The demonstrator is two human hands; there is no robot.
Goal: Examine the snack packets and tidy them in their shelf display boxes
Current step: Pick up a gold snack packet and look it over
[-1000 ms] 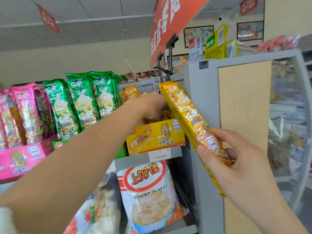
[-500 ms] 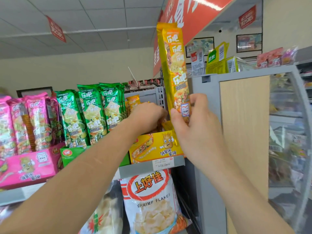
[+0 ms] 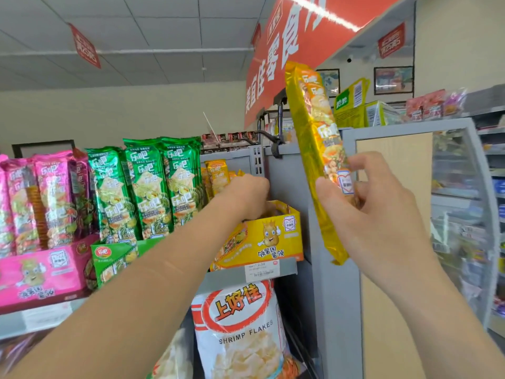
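One long yellow foil packet (image 3: 314, 127), pinched low by the right grip (image 3: 382, 222), could be tipped loose; left grip (image 3: 246, 195): closure cannot be told.

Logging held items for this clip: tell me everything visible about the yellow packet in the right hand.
The yellow packet is a long, narrow pouch of glossy foil-like film, printed with snack pictures, Chinese characters and a heart badge low down. It looks sealed. It is held nearly upright in the air, in front of the grey shelf end. Only the right hand touches it, gripping its lower half.
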